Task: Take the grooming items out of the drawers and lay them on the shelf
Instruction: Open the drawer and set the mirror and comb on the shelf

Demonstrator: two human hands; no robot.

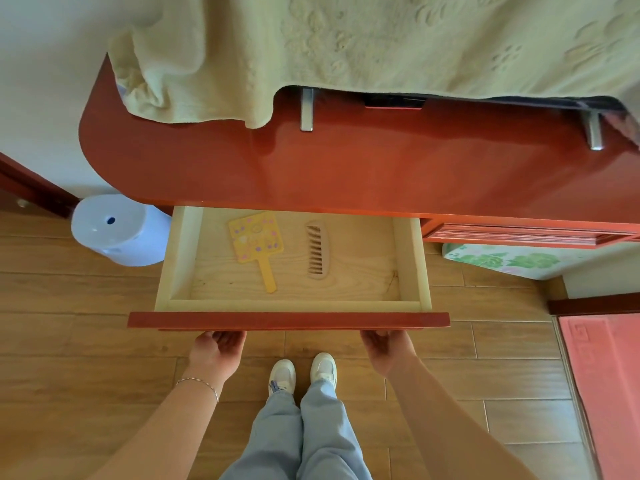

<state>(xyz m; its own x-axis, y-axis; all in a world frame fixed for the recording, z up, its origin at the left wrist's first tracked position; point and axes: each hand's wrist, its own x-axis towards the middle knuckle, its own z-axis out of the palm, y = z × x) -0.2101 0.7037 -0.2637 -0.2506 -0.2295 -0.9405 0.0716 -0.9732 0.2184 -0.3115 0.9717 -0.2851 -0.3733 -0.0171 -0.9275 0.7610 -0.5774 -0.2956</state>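
Floor: wooden planks; white shoes [302, 373] are seen between the arms.
Left hand [217, 351]: palm up, fingers curled under the drawer front [288, 320].
Right hand [387, 348]: likewise hooked under the front.
Drawer [180, 258]: pulled open; a yellow mirror [255, 242] and a comb [316, 250] lie apart inside.
Shelf [346, 168]: red, partly draped by a towel [381, 39].
Bin [116, 230]: left of the drawer.
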